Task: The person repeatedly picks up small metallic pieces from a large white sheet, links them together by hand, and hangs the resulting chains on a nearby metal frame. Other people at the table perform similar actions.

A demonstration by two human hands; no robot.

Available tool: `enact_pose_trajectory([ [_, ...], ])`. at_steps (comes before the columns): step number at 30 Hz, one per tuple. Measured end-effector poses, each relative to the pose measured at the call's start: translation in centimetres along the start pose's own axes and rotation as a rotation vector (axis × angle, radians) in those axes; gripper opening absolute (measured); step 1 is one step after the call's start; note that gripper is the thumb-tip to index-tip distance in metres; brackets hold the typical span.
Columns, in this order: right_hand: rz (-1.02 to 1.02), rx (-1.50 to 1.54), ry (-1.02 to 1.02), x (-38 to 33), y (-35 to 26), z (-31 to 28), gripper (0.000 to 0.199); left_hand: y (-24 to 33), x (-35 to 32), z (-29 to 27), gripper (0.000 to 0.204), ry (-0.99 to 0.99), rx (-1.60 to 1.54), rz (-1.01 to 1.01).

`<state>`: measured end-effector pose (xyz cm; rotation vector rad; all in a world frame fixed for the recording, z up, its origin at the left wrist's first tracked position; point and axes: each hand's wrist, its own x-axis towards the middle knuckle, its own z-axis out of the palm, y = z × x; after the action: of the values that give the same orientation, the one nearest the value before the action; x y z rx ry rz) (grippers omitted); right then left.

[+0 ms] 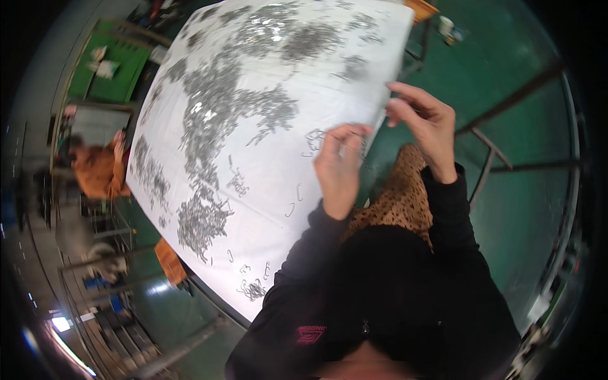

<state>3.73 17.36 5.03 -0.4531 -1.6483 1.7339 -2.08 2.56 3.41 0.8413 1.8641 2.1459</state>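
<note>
My left hand (340, 166) is over the near right edge of a white-covered table (266, 180). Its thumb and fingers come together in a pinch, blurred by motion; what they hold, if anything, is too small to make out. Beside it on the white cover lies a little cluster of bent metal wire pieces (312, 142), some hook-shaped. To the right, past the table edge, my right hand (429, 123) is raised with index finger and thumb apart and the other fingers curled. Nothing shows between its fingertips.
Large heaps of small grey metal pieces (212, 107) spread over the table. A smaller pile (253, 290) lies at its near corner. Across the table, a person in orange-brown (98, 164) is at the left. Metal frame bars (513, 104) stand on the right over green floor.
</note>
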Motion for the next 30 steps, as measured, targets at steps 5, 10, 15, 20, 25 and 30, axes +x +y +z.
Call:
enact_pose_trajectory([
  [5, 0.103, -0.134, -0.391, 4.8, 7.7, 4.1, 0.021, -0.8, -2.4, -0.9, 0.006, -0.064, -0.028, -0.150],
  [10, -0.102, -0.764, -0.640, 9.8, 18.8, 13.6, 0.016, -1.2, -4.1, -1.8, 0.007, -0.050, 0.003, -0.149],
  [15, -0.307, -0.889, -0.496, 10.4, 22.2, 19.0, 0.010, -1.0, -4.6, -3.3, 0.006, -0.007, 0.073, -0.121],
  [20, -0.421, -0.985, -0.669, 9.3, 20.5, 19.0, 0.011, -1.5, -4.5, -3.7, 0.007, 0.082, 0.032, -0.154],
  [25, -0.611, -1.081, -0.756, 7.3, 19.6, 17.1, 0.013, -1.9, -4.8, -3.5, 0.007, 0.032, 0.017, -0.180],
  [30, -0.567, -0.954, -0.733, 7.7, 18.1, 15.9, 0.014, -2.1, -5.1, -3.1, 0.006, 0.013, -0.019, -0.161],
])
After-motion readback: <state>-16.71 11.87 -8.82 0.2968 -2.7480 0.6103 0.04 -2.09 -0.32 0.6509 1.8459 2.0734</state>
